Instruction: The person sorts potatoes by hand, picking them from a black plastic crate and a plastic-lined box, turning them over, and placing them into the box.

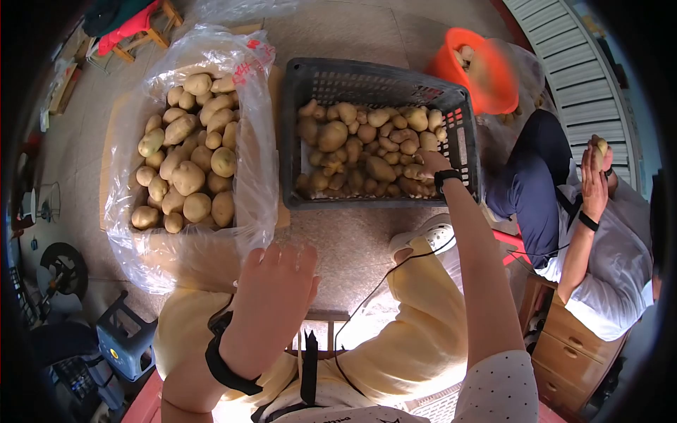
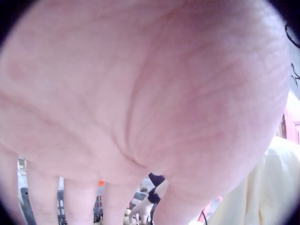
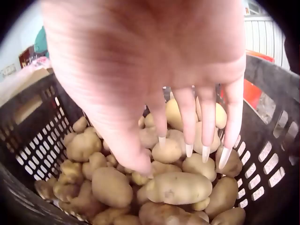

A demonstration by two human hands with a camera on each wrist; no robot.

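My right hand (image 3: pixel 154 93) reaches into the black plastic crate (image 1: pixel 381 68), its fingers loosely spread downward over the potatoes (image 3: pixel 183 188) at the right end. Nothing is held between thumb and fingers in the right wrist view. Potatoes of mixed sizes, some knobbly, lie heaped in that crate. My left hand (image 1: pixel 275 299) hovers over my left thigh, palm down and fingers extended, holding nothing; its palm (image 2: pixel 140 103) fills the left wrist view. Just beyond it stands a cardboard box lined with clear plastic (image 1: pixel 257 162), full of larger potatoes (image 1: pixel 189 178).
An orange bucket (image 1: pixel 451 63) with some potatoes stands behind the crate. At the right sits another person (image 1: pixel 606 247), holding a potato (image 1: pixel 600 148) up in their hands. A blue stool (image 1: pixel 125 335) is at the lower left and a wooden drawer cabinet (image 1: pixel 571 352) at the lower right.
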